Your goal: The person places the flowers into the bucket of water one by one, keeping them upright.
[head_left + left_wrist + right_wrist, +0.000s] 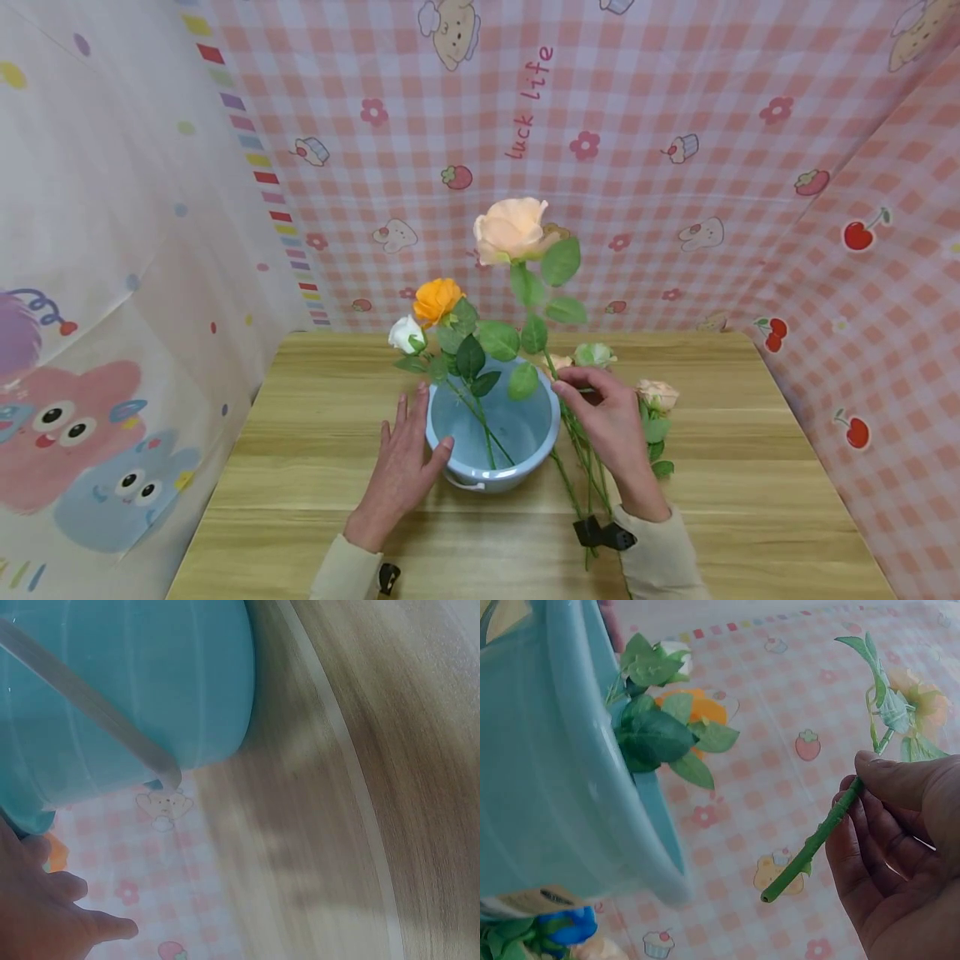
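Observation:
A light blue bucket (491,479) stands on the wooden table. An orange rose (438,301) and a white rose (407,335) lean out over its left side, stems inside. My left hand (403,468) rests against the bucket's left rim, thumb and fingers extended. My right hand (609,425) pinches the green stem (810,844) of a peach rose (512,231) between thumb and fingers, just beyond the bucket's right rim. The bloom rises above the bucket, and in the right wrist view the stem's cut lower end hangs free outside the rim.
More flowers lie right of the bucket, among them a pale peach rose (657,395) and a greenish-white one (595,355). A blue flower (570,926) shows below the bucket in the right wrist view. A checkered cloth (645,75) hangs behind the table.

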Tool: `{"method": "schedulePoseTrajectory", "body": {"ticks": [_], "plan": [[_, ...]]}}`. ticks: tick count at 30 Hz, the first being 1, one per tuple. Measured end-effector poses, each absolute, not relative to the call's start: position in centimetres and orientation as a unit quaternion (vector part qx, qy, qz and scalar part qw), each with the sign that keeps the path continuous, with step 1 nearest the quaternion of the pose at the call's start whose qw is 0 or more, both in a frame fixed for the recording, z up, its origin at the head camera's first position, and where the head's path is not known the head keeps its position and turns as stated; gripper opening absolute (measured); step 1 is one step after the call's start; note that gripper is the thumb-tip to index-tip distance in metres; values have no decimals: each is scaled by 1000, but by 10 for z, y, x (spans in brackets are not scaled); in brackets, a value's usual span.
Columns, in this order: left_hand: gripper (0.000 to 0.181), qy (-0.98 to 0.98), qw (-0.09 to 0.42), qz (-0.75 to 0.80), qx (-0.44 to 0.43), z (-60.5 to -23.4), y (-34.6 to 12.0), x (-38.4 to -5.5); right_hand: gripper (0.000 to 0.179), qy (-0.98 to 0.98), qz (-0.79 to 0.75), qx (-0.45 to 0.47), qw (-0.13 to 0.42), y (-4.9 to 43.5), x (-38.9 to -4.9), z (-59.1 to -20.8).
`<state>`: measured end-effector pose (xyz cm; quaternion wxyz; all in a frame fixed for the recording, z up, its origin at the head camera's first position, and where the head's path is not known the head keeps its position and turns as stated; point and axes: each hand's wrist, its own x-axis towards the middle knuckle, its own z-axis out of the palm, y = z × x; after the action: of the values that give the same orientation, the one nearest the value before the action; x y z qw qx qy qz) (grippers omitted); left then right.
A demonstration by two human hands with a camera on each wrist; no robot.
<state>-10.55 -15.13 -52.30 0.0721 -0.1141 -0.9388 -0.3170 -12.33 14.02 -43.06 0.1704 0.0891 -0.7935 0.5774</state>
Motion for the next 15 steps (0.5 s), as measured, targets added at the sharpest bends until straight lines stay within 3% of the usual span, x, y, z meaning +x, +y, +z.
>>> {"method": "schedulePoseTrajectory", "body": {"ticks": [15], "plan": [[84,-940,76,-312,-116,-524,-151,-105,14,-787,590,108,144,118,-127,-429]]}}
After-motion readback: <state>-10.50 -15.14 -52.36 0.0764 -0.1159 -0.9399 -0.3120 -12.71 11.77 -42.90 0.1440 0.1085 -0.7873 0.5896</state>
